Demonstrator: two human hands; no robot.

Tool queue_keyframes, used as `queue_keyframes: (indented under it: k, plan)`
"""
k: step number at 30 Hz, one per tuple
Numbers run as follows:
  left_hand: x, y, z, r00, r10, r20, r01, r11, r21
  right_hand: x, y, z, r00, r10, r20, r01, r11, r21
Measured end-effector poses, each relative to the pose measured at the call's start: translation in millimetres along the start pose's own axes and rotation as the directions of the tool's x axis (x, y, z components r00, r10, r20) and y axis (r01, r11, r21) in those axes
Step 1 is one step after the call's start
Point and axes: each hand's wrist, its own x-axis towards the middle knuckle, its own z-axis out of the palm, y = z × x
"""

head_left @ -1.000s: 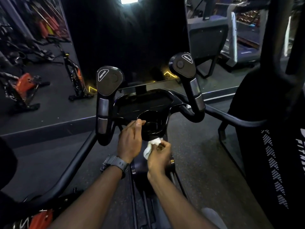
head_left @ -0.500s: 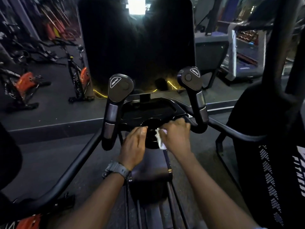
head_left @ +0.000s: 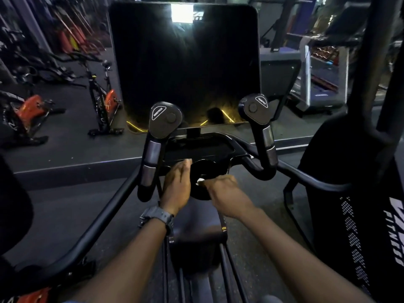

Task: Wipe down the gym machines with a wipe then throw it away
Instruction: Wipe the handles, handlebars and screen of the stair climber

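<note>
At centre of the view, just below the big dark screen (head_left: 184,62), both hands sit at the round black cup holder (head_left: 204,169) of the gym machine. Right hand (head_left: 223,186) lies over the holder's near rim w/ fingers curled, and it pinches the white wipe (head_left: 200,182); only a small bit of the wipe shows at the fingertips, inside the holder's opening. Left hand (head_left: 177,186) rests on the holder's left side, fingers straight and pressed together, pointing toward the console tray (head_left: 196,147). A grey watch (head_left: 157,217) is on the left wrist.

Two upright grips stand approx. either side of the tray: left grip (head_left: 162,123) and right grip (head_left: 255,109), each w/ a flat black cap and a label I cannot read. Black handlebar tubes run out from under them to both sides. Spin bikes w/ orange parts (head_left: 107,101) stand on the dark floor at left, well apart from the hands. At right edge is a black machine cover w/ white lettering (head_left: 393,226), partly cut off.
</note>
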Motion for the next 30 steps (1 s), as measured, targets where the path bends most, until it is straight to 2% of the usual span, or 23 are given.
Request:
queue_keyframes:
  k: [4, 8, 10, 12, 14, 16, 18, 20, 23, 25, 27, 30]
  plan:
    - [3.0, 1.2, 1.4, 0.997, -0.055, -0.044, 0.049, 0.991, -0.127, 29.7, -18.4, -1.0, 0.991, 0.117, -0.061, -0.095, 0.955, 0.281]
    - [1.9, 5.1, 3.2, 0.997, -0.061, -0.046, 0.054, 0.987, -0.152, 58.3, -17.4, -9.3, 0.955, 0.243, -0.168, -0.168, 0.914, 0.369]
    - [2.2, 6.2, 2.0, 0.997, -0.063, -0.041, 0.058, 0.991, -0.119, 60.9, 1.9, -19.5, 0.923, 0.331, -0.195, -0.265, 0.916, 0.300]
    - [2.1, 6.0, 1.1, 0.997, -0.074, -0.031, 0.071, 0.992, -0.105, 55.9, 27.5, -26.4, 0.895, 0.376, -0.239, -0.349, 0.925, 0.149]
    - [0.9, 7.3, 0.7, 0.996, -0.084, -0.019, 0.082, 0.991, -0.105, 44.3, 42.5, -28.6, 0.877, 0.418, -0.236, -0.407, 0.908, 0.094]
    - [-0.3, 9.8, 0.5, 0.996, -0.091, -0.018, 0.088, 0.990, -0.110, 38.0, 38.4, -24.0, 0.910, 0.371, -0.186, -0.364, 0.929, 0.072]
    - [0.8, 13.5, 1.0, 0.995, -0.099, -0.016, 0.097, 0.988, -0.118, 36.1, 22.1, -17.2, 0.943, 0.324, -0.075, -0.320, 0.945, 0.065]
    - [4.7, 19.1, 0.1, 0.994, -0.113, 0.001, 0.112, 0.986, -0.122, 33.0, 12.8, -13.4, 0.956, 0.294, -0.002, -0.292, 0.950, 0.111]
    - [12.7, 31.8, -4.4, 0.997, -0.075, 0.012, 0.076, 0.992, -0.097, 30.0, 27.1, -19.9, 0.936, 0.348, -0.049, -0.334, 0.923, 0.189]
    - [18.6, 41.4, -5.4, 0.999, -0.031, 0.023, 0.032, 0.997, -0.064, 30.8, 38.7, -27.9, 0.895, 0.401, -0.195, -0.353, 0.905, 0.239]
    - [26.0, 50.2, -4.1, 0.999, 0.022, 0.023, -0.021, 1.000, -0.020, 38.5, 38.8, -40.2, 0.803, 0.492, -0.337, -0.302, 0.823, 0.482]
    - [34.0, 63.5, -0.6, 0.996, 0.090, 0.008, -0.090, 0.994, 0.059, 68.1, 27.5, -56.0, 0.641, 0.687, -0.343, -0.233, 0.600, 0.765]
